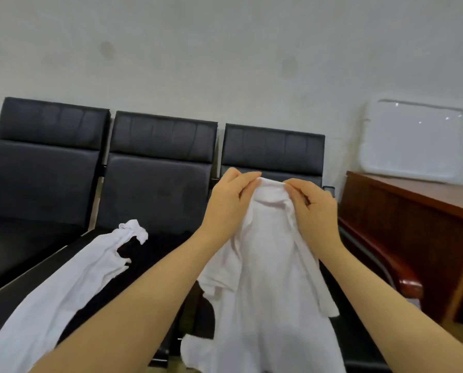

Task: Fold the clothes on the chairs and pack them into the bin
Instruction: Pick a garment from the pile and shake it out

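Holding a white shirt (265, 265) up by its top edge, both hands are raised side by side in front of the right-hand chair (272, 149). The left hand (229, 200) pinches the fabric with thumb and fingers curled on it, its grip clamped on the cloth near the collar. The right hand (312, 208) mirrors it just beside, its fingertips also nipping the same edge, so this grip is clamped on the shirt too. Both forearms stretch up from the bottom edge, converging toward the garment. The shirt hangs down between them, crumpled and loose, and its lower part runs out of view at the bottom, so its hem cannot be seen. It covers most of the right-hand chair's seat.

A second white garment (71, 289) lies draped across the front edge of the middle chair (160, 168), stretching down toward the lower left corner, where it is cut off. What kind of garment it is stays hard to tell. The left chair (47, 157) stands alongside. A wooden table (413, 211) sits at the right, with a white tray-like panel (410, 141) leaning against the wall behind it, blurred.
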A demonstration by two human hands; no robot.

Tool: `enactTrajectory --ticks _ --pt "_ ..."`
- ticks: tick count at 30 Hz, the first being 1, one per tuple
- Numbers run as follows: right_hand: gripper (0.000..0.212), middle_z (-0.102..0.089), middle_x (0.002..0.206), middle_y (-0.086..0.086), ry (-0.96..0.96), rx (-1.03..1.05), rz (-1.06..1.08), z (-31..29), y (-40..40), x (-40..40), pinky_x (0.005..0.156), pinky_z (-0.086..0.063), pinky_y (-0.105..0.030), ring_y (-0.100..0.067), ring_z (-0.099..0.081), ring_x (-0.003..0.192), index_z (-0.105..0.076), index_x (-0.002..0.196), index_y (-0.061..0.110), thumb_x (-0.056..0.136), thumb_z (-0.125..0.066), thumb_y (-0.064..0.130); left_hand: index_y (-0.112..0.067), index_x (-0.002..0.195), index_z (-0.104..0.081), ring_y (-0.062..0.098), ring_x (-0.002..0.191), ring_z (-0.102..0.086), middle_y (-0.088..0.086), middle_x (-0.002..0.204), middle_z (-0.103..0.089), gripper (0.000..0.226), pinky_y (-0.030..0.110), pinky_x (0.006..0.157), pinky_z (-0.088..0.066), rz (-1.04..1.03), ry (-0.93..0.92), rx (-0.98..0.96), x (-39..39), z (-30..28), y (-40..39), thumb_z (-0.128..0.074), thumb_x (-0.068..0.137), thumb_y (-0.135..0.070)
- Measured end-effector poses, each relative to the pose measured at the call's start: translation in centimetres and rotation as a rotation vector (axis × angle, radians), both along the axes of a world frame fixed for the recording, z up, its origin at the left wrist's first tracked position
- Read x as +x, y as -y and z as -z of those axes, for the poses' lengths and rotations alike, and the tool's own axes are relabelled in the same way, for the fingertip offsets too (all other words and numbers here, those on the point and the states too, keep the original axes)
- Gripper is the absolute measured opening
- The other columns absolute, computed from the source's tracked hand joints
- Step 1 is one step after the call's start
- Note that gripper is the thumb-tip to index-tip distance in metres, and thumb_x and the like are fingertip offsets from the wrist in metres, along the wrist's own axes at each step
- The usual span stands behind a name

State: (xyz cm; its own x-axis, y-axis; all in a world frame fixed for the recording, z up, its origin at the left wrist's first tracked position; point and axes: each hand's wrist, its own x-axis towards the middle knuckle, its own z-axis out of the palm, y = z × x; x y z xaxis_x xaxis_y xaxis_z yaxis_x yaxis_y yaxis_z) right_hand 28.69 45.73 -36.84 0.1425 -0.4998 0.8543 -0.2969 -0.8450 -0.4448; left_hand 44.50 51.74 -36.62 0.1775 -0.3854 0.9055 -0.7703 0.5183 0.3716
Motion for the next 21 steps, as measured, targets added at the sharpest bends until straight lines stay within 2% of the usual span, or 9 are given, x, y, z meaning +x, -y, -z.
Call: enactTrajectory --ticks 2,4,5,7,9,12,16,21 --pt "0.019 -0.070 0.099 0.008 -0.044 -0.072 0.077 0.1 0.5 -1.9 0.090 -0.045 -0.040 -0.017 -0.064 0.091 -0.071 0.106 0.019 0.095 -0.056 0.014 -0.007 0.111 -0.068 0.008 0.076 -0.049 0.007 0.083 -0.055 0.022 0.008 0.075 -0.039 0.040 -0.016 0.002 -1.5 0.1 0.7 -0.056 0.093 -0.012" --pt "0.020 -0.072 0.097 -0.001 -0.095 -0.168 0.164 0.5 0.9 -3.4 0.081 -0.038 -0.028 -0.022 -0.064 0.083 -0.071 0.106 0.014 0.094 -0.056 0.013 -0.007 0.110 -0.069 0.008 0.077 -0.050 0.008 0.085 -0.056 0.023 0.009 0.076 -0.040 0.069 -0.012 0.000 -2.6 0.6 1.5 -0.056 0.092 -0.014" --pt "0.020 -0.072 0.093 -0.003 -0.117 -0.203 0.201 0.9 1.3 -4.0 0.077 -0.036 -0.027 -0.023 -0.063 0.078 -0.072 0.105 0.013 0.093 -0.055 0.014 -0.007 0.110 -0.069 0.007 0.076 -0.050 0.006 0.085 -0.056 0.023 0.010 0.076 -0.041 0.080 -0.005 0.000 -3.0 1.0 1.9 -0.055 0.092 -0.014" --pt "0.024 -0.072 0.087 -0.005 -0.149 -0.200 0.234 2.2 2.2 -4.8 0.074 -0.042 -0.034 -0.026 -0.062 0.071 -0.072 0.105 0.011 0.091 -0.052 0.016 -0.009 0.110 -0.069 0.005 0.075 -0.049 0.003 0.084 -0.054 0.024 0.010 0.074 -0.041 0.092 0.004 0.025 -3.5 2.1 2.9 -0.055 0.092 -0.015" --pt "0.027 -0.071 0.088 -0.008 -0.177 -0.147 0.227 3.8 3.3 -5.0 0.071 -0.050 -0.043 -0.030 -0.064 0.072 -0.071 0.106 0.010 0.091 -0.050 0.018 -0.010 0.112 -0.069 0.008 0.075 -0.050 0.002 0.084 -0.053 0.027 0.012 0.072 -0.042 0.089 0.021 0.061 -3.6 3.5 4.1 -0.052 0.092 -0.019" --pt "0.025 -0.071 0.091 -0.008 -0.207 -0.081 0.204 6.3 5.7 -4.5 0.073 -0.053 -0.050 -0.028 -0.065 0.079 -0.071 0.106 0.009 0.093 -0.051 0.018 -0.012 0.113 -0.068 0.011 0.077 -0.051 0.003 0.085 -0.055 0.030 0.015 0.072 -0.044 0.071 0.036 0.129 -3.0 5.8 6.2 -0.050 0.092 -0.023" --pt "0.018 -0.070 0.098 -0.003 -0.121 0.171 0.118 9.0 8.6 -3.2 0.085 -0.053 -0.043 -0.019 -0.064 0.090 -0.070 0.106 0.014 0.095 -0.057 0.015 -0.014 0.112 -0.069 0.006 0.075 -0.049 0.000 0.083 -0.053 0.023 0.011 0.072 -0.041 0.055 -0.013 0.208 -2.2 8.2 9.6 -0.055 0.094 -0.015" --pt "0.014 -0.069 0.096 0.005 -0.023 0.400 0.060 13.3 12.3 -2.0 0.084 -0.055 -0.038 -0.011 -0.064 0.091 -0.069 0.101 0.021 0.094 -0.058 0.020 -0.014 0.110 -0.070 0.002 0.072 -0.047 -0.012 0.076 -0.045 0.021 0.008 0.070 -0.039 0.051 -0.059 0.309 -1.6 12.0 13.9 -0.056 0.094 -0.014"
